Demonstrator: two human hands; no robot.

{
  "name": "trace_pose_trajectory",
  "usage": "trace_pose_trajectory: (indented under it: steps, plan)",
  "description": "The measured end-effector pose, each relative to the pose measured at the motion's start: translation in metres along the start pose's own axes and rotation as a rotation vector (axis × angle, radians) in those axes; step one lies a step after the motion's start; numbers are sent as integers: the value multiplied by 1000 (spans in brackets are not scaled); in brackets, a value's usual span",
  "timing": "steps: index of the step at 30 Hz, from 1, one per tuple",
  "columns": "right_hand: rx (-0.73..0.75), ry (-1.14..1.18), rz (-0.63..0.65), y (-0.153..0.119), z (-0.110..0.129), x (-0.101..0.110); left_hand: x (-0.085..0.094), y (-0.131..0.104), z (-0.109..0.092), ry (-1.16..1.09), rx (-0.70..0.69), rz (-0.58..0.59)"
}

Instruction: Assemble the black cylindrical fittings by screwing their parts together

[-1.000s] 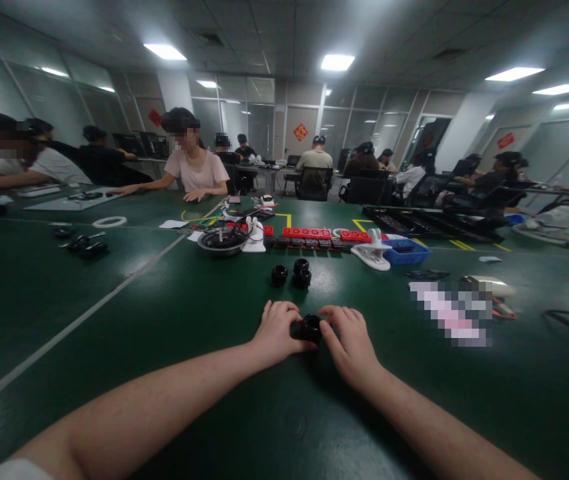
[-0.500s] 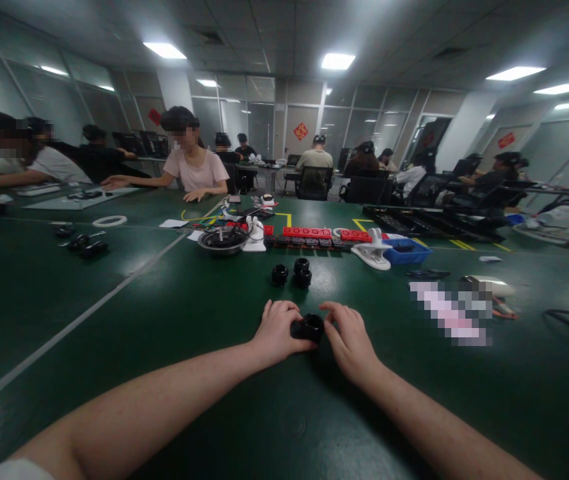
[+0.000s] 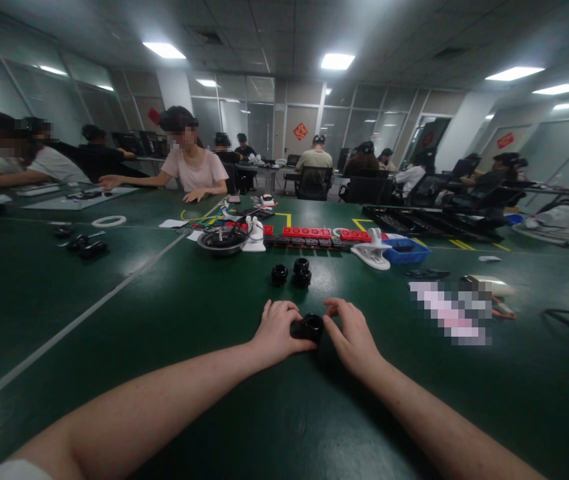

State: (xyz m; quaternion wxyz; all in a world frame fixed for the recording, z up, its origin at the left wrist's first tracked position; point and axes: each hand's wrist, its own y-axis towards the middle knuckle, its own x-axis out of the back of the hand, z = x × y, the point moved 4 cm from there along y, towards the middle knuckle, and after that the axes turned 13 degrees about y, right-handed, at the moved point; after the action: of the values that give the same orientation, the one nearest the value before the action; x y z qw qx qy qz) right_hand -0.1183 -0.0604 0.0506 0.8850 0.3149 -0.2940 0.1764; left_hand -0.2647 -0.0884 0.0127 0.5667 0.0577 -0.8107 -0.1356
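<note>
My left hand (image 3: 277, 333) is closed round a black pipe fitting (image 3: 313, 325), thumb on the near side and fingers on the far side. The fitting has a round opening that faces up and towards me. It rests on or just above the green table; which one I cannot tell. Close at its right side is my right hand (image 3: 349, 330), fingers curved and thumb apart from them, with nothing visible between them. Beyond the hands stand three black ring-shaped pieces: one on the left (image 3: 279, 275), one at the back (image 3: 301, 266) and one in front of it (image 3: 303, 278).
Behind lie red-and-black socket strips (image 3: 307, 233), a metal bowl with cables (image 3: 223, 241), white clips (image 3: 375, 250) and a blue bin (image 3: 407, 251). A white tool (image 3: 489, 285) lies at right, black parts (image 3: 87, 244) at left. People sit around the tables.
My right hand has shifted slightly and its fingers have drawn in a little. My left hand and the black fitting have hardly moved.
</note>
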Motion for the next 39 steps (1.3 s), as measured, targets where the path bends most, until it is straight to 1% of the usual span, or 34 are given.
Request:
trace_pose_trajectory:
  steps: [6, 15, 21, 27, 35, 39]
  plan:
    - [24, -38, 61, 0, 3, -4, 0, 0, -1, 0, 7, -3]
    - [-15, -64, 40, 1, 1, -9, 2, 0, -3, -7, 12, 14]
    - [8, -55, 62, 1, 5, -11, 1, 0, -2, 2, 4, -7]
    - [7, -44, 87, 0, 10, -11, 2, 1, -3, 5, 14, 2]
    - [64, -5, 105, -4, 12, -17, 0, 0, -1, 18, 5, -14]
    - [77, 16, 119, -4, 15, -19, 0, 1, -1, 28, 10, 4]
